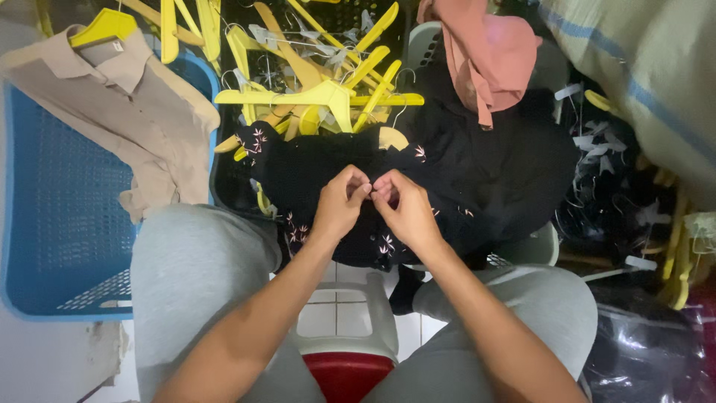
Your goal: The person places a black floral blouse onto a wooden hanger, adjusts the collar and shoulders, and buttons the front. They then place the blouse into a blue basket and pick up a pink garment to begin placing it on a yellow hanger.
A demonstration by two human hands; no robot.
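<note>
Both forearms are stretched forward and angled inward. The left hand (339, 205) and right hand (406, 210) are brought together at the fingertips, fingers curled and pinched, knuckles turned upward.

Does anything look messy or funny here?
Yes. The yellow hangers lie tangled in a heap instead of hanging. A beige shirt, on its hanger, is flopped over the blue basket rim. Both hands, left hand and right hand, pinch the black flowery garment.
</note>
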